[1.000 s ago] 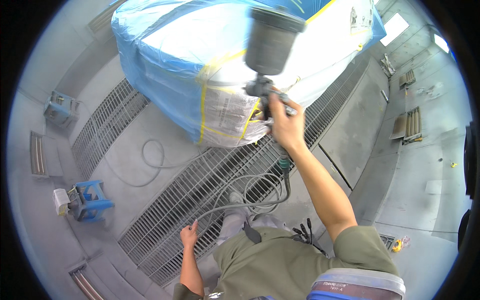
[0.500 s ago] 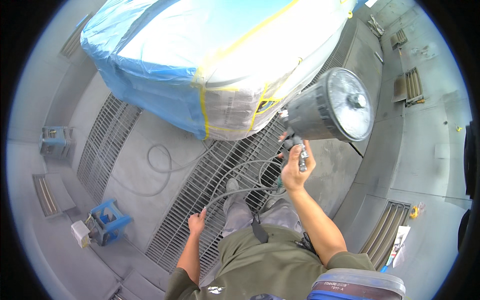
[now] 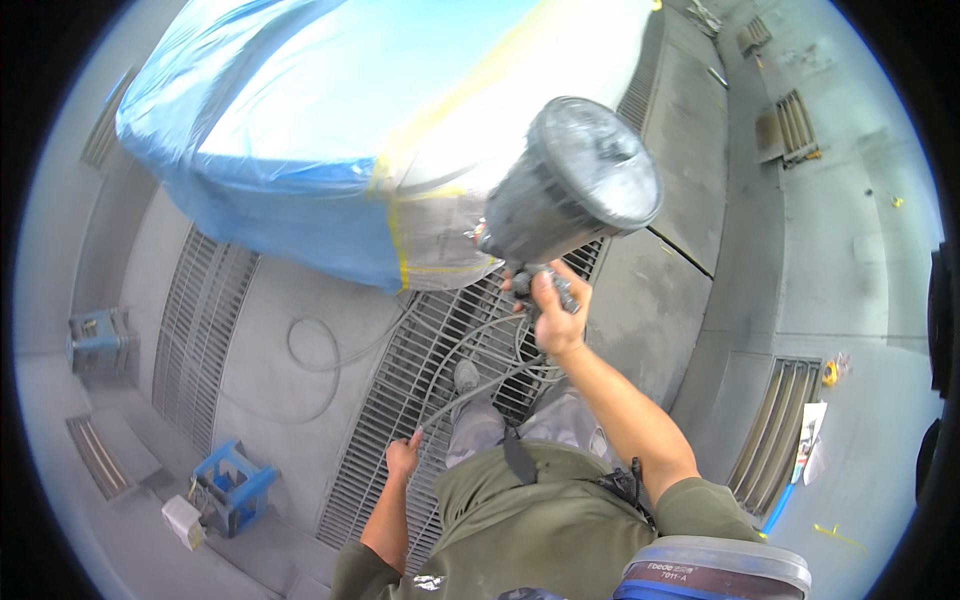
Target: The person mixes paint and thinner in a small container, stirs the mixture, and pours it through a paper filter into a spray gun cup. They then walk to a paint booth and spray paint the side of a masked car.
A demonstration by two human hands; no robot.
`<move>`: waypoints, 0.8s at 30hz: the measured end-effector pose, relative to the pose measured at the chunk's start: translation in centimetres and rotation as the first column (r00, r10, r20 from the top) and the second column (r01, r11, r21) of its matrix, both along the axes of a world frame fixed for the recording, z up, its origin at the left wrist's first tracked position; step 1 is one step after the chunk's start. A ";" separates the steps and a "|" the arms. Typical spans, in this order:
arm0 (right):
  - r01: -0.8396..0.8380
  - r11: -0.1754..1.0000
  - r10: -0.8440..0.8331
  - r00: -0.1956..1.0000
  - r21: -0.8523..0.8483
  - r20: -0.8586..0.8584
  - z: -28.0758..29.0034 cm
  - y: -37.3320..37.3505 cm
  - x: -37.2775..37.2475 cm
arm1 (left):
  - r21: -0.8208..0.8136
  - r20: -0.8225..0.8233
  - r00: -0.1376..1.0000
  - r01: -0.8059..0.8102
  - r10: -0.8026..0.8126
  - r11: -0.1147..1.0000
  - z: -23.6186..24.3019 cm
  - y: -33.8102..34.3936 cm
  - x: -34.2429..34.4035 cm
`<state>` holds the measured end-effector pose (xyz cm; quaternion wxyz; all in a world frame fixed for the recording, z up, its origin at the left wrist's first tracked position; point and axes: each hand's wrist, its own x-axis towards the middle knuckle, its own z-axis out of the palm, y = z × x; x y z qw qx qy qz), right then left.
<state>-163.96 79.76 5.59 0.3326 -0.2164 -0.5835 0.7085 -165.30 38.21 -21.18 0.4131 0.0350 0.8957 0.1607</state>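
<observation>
My right hand (image 3: pixel 561 310) is wrapped round the grip of a spray gun (image 3: pixel 575 180), whose large grey cup tilts up and to the right. The gun is held out in front of a vehicle (image 3: pixel 520 75) masked with blue plastic film (image 3: pixel 290 210), yellow tape and printed paper (image 3: pixel 440 235). Lower on the left, my left hand (image 3: pixel 403 455) is closed round the grey air hose (image 3: pixel 480 388). From there the hose runs toward the gun and also loops over the floor. The gun's cup hides part of the masked front corner.
Floor gratings (image 3: pixel 395 400) run under my feet and farther left. A blue step stool (image 3: pixel 232 487) stands at lower left beside a white box (image 3: pixel 182 521); another blue stool (image 3: pixel 98 340) is farther off. Grey walls with louvred vents (image 3: pixel 775 430) flank both sides.
My right hand has swung the spray gun left across the vehicle's front corner. My left hand, still on the hose, sits slightly lower in view. The whole view has shifted a little.
</observation>
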 end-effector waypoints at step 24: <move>-0.456 0.889 0.417 0.843 0.041 0.339 6.6 46.9 -3.4 | -0.058 -0.109 0.994 0.005 -0.011 0.998 0.6 39.2 6.1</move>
